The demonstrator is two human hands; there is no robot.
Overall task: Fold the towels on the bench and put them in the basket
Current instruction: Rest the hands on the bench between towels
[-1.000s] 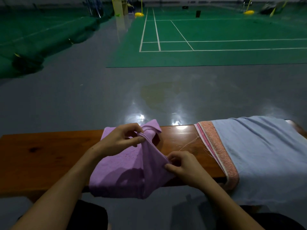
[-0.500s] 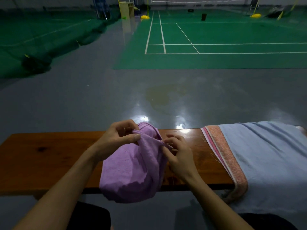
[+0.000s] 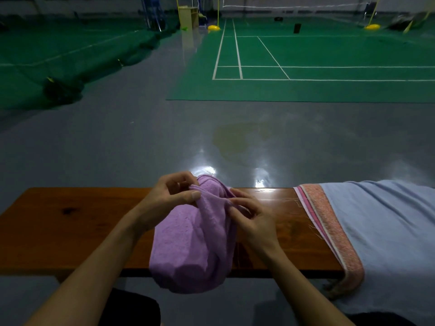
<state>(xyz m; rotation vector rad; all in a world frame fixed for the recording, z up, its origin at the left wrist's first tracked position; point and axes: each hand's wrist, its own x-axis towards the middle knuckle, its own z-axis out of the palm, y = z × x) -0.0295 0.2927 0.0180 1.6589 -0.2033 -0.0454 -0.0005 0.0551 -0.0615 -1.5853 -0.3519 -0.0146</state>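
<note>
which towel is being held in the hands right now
The purple towel, pinched at its top by the left hand and right hand. The blue towel lies untouched across the bench.

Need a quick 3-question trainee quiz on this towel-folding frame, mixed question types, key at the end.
1. True or false: both hands pinch the purple towel.
2. What lies over the right end of the bench? A) a basket B) a light blue towel with a pink border C) a racket
3. Is the basket in view?

Key:
1. True: the left hand and the right hand each pinch its upper edge.
2. B: the light blue towel.
3. No, it does not show in this frame.
</note>
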